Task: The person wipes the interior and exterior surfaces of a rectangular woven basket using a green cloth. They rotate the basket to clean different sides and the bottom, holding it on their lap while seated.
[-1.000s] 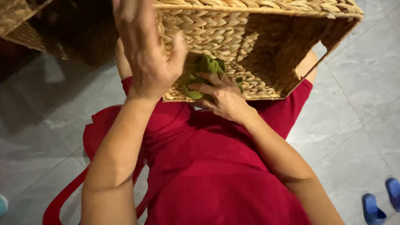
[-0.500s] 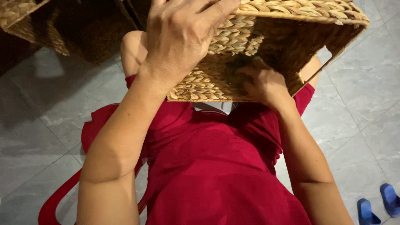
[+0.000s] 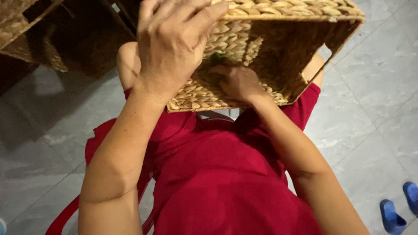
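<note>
A woven straw basket (image 3: 300,48) rests tilted on my lap, its open side facing me. My left hand (image 3: 174,43) grips the basket's near wall from above, with the fingers curled over the rim. My right hand (image 3: 238,82) is inside the basket, knuckles up, pressed against its woven bottom. The fingers are curled on a green cloth (image 3: 221,48), of which only a dull scrap shows past the fingertips. I wear red clothes and sit on a red chair (image 3: 65,215).
A second woven basket (image 3: 48,43) stands at the top left, dark inside. Grey floor tiles (image 3: 374,100) lie all around. A pair of blue slippers (image 3: 398,209) sits at the bottom right.
The basket has tipped further toward me and come closer. My right hand slid deeper inside, and the green cloth is now mostly hidden. My left hand went from the wall's face to over the rim.
</note>
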